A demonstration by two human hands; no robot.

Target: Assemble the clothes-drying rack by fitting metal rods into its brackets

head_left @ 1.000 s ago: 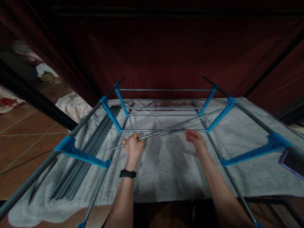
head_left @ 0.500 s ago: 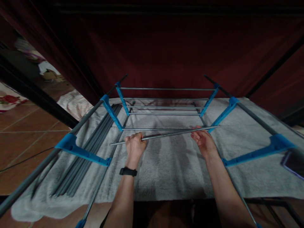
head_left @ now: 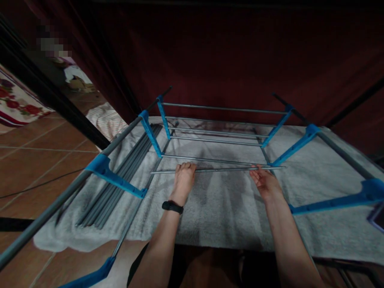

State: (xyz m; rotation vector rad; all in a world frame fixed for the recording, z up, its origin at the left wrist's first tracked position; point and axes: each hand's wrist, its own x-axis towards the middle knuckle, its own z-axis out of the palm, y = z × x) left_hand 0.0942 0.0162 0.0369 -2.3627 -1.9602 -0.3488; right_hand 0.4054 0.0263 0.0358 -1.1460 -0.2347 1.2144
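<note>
A thin grey metal rod [head_left: 222,170] lies across in front of me, nearly level. My left hand [head_left: 184,178], with a black band on its wrist, has its fingers wrapped round the rod left of the middle. Toward the other end, my right hand [head_left: 264,182] pinches the rod lightly, palm turned partly up. The rod's right end lies close to a blue plastic bracket [head_left: 292,149] of the rack frame. Just beyond the rod runs a crossbar [head_left: 207,160] set between the left and right brackets. Another blue bracket [head_left: 151,134] holds the crossbar's left end.
Several loose grey tubes [head_left: 120,176] lie in a bundle at left on a grey blanket [head_left: 216,216]. Long side tubes [head_left: 60,200] of the frame flank my arms. A phone-like object [head_left: 376,218] sits at the right edge. A dark red curtain [head_left: 216,60] hangs behind.
The rod has levelled out, its left end rising relative to the right. Both hands still hold it, and the whole view has shifted a little as my head turned.
</note>
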